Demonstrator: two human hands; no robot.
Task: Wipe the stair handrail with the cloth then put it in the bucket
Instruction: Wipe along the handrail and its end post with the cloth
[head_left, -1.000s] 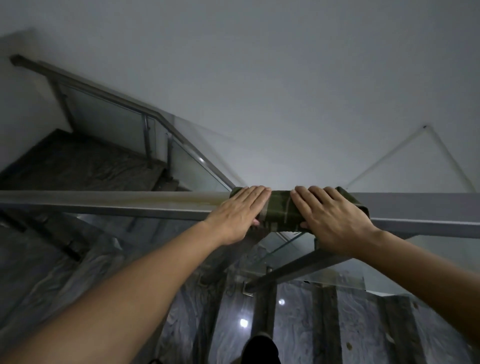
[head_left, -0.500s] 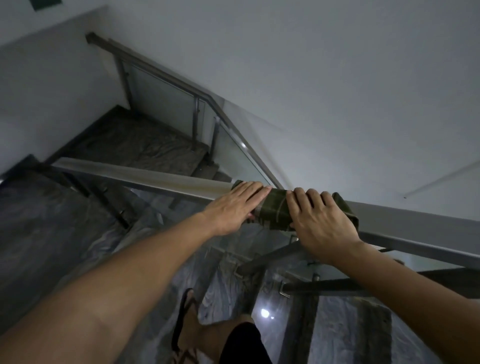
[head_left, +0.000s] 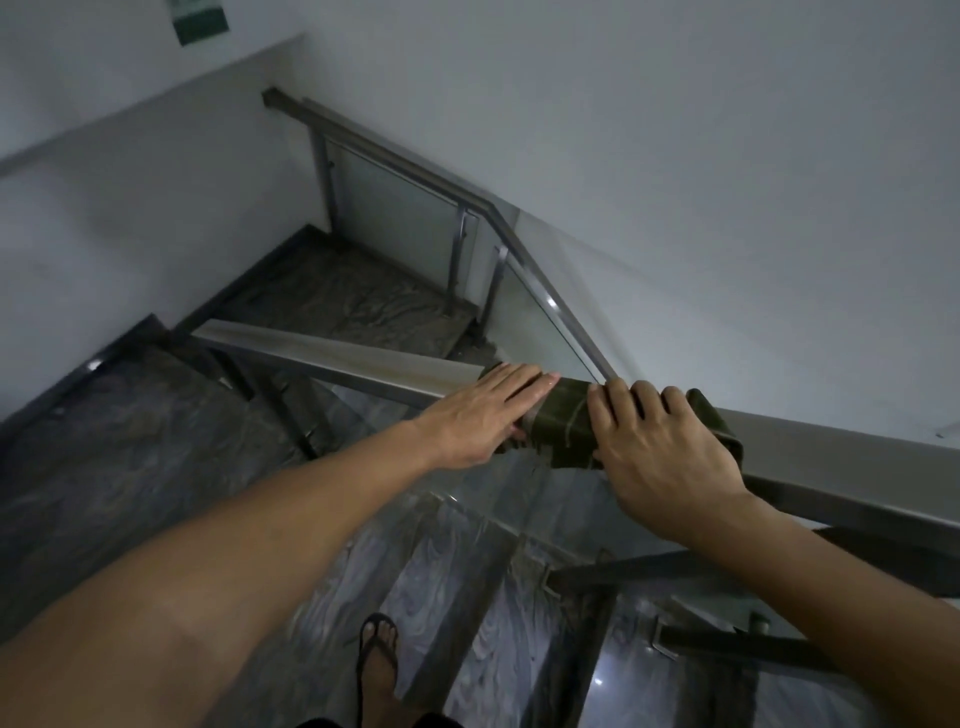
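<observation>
— Judging by the wider scene first: what has been altered over the last second?

— More of the stairwell has been brought into view. The lower landing (head_left: 358, 306) and a foot in a sandal (head_left: 378, 657) on the marble steps (head_left: 467, 597) are now seen, where a level rail filled the frame before. The handrail (head_left: 337, 353) is now seen slanting down to the left.

— And the hands?

— Little has been changed. The left hand (head_left: 483, 415) is laid flat, fingers pressed together, on the left end of the cloth (head_left: 563, 426). The right hand (head_left: 660, 457) is curled over the right end, fingers slightly parted and hooked across the top.

— Where is the cloth kept?

— Wrapped over the handrail between both hands. Wiping is judged unfinished: a long stretch remains to the left, and no bucket can be seen.
</observation>
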